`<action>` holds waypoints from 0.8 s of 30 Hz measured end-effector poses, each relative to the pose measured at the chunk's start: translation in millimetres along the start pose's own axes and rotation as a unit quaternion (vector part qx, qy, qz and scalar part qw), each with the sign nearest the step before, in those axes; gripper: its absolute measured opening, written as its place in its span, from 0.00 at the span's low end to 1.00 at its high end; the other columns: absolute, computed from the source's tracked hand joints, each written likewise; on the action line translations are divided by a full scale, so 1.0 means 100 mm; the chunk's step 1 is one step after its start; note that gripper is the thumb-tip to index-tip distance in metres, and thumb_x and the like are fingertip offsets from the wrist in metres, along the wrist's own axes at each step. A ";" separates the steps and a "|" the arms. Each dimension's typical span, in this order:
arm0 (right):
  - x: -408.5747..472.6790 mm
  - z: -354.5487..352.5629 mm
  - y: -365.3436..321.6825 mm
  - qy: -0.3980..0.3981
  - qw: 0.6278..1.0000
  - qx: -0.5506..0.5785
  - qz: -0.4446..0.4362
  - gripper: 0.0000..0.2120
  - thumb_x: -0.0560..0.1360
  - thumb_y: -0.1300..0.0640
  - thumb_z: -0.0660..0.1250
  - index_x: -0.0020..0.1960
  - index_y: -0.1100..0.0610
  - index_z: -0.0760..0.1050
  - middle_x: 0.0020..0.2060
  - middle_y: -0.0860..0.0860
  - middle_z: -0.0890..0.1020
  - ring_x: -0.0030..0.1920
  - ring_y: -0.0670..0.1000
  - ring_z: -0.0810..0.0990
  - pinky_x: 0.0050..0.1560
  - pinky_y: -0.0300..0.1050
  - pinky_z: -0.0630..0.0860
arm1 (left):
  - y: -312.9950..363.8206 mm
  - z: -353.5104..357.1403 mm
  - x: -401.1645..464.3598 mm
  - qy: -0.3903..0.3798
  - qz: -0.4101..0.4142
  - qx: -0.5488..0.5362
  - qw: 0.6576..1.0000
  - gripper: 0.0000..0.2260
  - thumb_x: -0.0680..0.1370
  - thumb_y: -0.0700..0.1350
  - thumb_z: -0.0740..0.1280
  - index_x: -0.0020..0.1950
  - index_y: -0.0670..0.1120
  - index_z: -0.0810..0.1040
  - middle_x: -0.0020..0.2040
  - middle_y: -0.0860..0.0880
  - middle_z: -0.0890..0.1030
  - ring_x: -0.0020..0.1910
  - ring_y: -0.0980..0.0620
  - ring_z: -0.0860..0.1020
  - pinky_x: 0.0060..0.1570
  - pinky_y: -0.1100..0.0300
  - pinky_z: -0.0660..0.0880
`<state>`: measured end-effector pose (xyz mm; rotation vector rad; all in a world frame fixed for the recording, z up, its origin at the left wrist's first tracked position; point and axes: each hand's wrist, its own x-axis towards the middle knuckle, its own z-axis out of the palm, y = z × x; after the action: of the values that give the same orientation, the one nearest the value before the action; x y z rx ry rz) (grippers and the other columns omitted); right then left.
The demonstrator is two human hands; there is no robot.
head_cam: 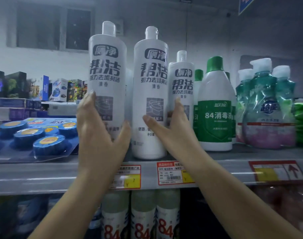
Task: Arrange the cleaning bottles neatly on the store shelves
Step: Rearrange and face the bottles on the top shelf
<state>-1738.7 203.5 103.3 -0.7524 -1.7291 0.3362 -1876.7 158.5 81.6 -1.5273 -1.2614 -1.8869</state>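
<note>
Three white cleaning bottles with dark lettering stand on the top shelf (43,176). My left hand (99,128) grips the lower half of the tall left bottle (107,69), thumb on its right side and fingers round its left. The tall middle bottle (150,94) stands at the shelf's front edge. My right hand (171,125) reaches between the middle bottle and the smaller right bottle (181,78); its thumb touches the middle bottle's front and its fingers lie against the smaller bottle's left side.
A white bottle with a green cap and green label (215,107) stands right of the small bottle, then teal refill pouches (264,107). A blue pack of round toilet blocks (35,135) lies left. Price tags (173,173) hang on the shelf edge. White "84" bottles (143,216) fill the shelf below.
</note>
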 end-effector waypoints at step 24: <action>0.50 -1.44 0.78 0.101 0.974 -0.198 0.036 0.40 0.72 0.48 0.68 0.74 0.58 0.49 0.72 0.56 0.60 0.71 0.55 0.60 0.69 0.50 0.59 | 0.91 1.37 0.04 -0.230 0.007 0.052 0.972 0.30 0.77 0.46 0.61 0.74 0.43 0.52 0.75 0.46 0.57 0.73 0.50 0.55 0.69 0.59 0.55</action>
<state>-1585.3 271.9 138.6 -1.0995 -1.5935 -0.0433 -1732.1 227.2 120.0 -1.9798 -1.5050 -1.4740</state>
